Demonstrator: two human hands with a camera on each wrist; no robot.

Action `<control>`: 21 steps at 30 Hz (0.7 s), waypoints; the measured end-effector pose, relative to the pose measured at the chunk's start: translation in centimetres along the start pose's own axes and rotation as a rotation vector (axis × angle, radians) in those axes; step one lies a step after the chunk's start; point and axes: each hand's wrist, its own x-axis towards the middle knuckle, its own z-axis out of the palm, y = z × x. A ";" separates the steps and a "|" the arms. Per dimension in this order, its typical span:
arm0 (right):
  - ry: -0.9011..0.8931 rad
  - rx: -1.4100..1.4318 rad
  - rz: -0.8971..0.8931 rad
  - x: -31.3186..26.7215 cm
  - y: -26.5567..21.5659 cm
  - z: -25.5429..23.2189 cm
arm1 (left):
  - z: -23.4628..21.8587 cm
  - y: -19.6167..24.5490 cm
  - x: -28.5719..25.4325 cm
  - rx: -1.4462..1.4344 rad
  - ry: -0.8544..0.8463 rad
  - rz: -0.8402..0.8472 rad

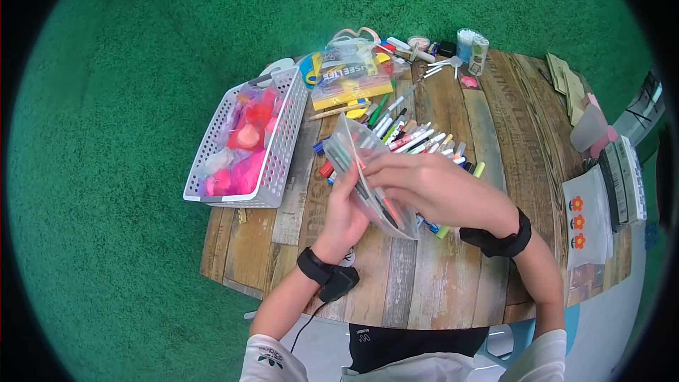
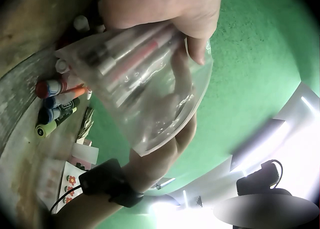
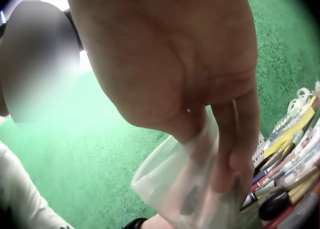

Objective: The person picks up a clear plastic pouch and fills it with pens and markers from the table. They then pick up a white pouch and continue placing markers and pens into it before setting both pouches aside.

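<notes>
My left hand [image 1: 343,223] grips a clear zip-type plastic bag [image 1: 341,133] from below, with the bag tilted above the front of the table. Inside lie several pens, among them a red one [image 2: 135,61] that shows through the plastic. At the bag's open side my right hand [image 1: 456,187] pinches its wall; in the left wrist view the thumb shows through the plastic and the other fingers are outside. Just behind both hands is a loose pile of markers [image 1: 417,138], partly covered by the bag and right hand.
A white perforated basket [image 1: 272,194] of pink and red bagged items stands at left. Behind the pile are a yellow-edged bag [image 1: 353,92], a tub of cotton swabs [image 1: 465,46] and small items. A flower-sticker sheet [image 1: 578,223] and grey boxes [image 1: 622,177] line the right edge.
</notes>
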 end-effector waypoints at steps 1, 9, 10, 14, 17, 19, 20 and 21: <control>0.105 0.033 -0.032 0.1 0.1 0.0 | -0.1 0.2 0.0 -0.044 -0.017 -0.033; -0.007 -0.073 0.055 -0.2 -0.3 -0.4 | -1.1 0.0 0.7 -0.014 -0.035 -0.043; -0.032 -0.071 0.034 -0.3 -0.3 -0.3 | -0.7 0.0 0.7 -0.011 -0.019 -0.018; -0.118 -0.029 0.051 -0.3 -0.3 -0.5 | 0.3 0.5 0.4 -0.001 0.006 0.000; -0.084 0.001 0.033 -0.5 0.1 0.1 | 0.1 0.8 0.5 0.010 -0.048 -0.016; -0.024 0.033 0.007 -0.6 0.6 0.5 | 0.4 1.0 0.4 0.010 -0.070 -0.030; -0.024 0.034 0.008 -0.6 0.8 0.5 | 0.3 1.0 0.4 0.010 -0.069 -0.031; 0.007 0.095 0.044 -0.4 1.0 0.5 | 0.1 1.0 0.5 0.000 -0.064 -0.027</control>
